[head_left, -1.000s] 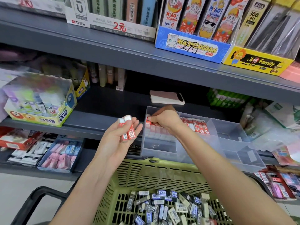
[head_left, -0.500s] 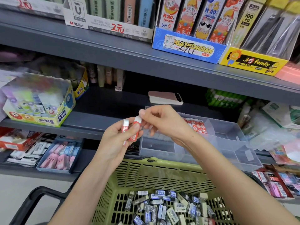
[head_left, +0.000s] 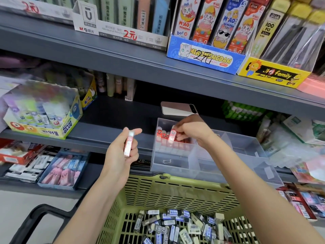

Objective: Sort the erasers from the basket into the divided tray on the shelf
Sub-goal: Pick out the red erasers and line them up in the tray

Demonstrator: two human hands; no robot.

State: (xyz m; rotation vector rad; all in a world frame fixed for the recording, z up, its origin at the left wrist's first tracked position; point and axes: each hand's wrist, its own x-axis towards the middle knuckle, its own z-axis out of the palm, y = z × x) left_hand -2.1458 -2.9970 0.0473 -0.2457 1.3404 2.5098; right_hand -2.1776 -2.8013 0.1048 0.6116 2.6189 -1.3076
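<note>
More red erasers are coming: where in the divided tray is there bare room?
Bare floor shows in the divided tray in front of the red erasers, behind the front wall. The right-end compartments, past the dividers, also look empty. Crowded: the back-left corner, where the right hand pinches another eraser over the packed row.

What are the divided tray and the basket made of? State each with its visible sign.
Divided tray: clear, slightly frosted plastic, it seems; erasers show through its walls. Basket: green moulded plastic, probably matte; its walls are a slotted lattice.
</note>
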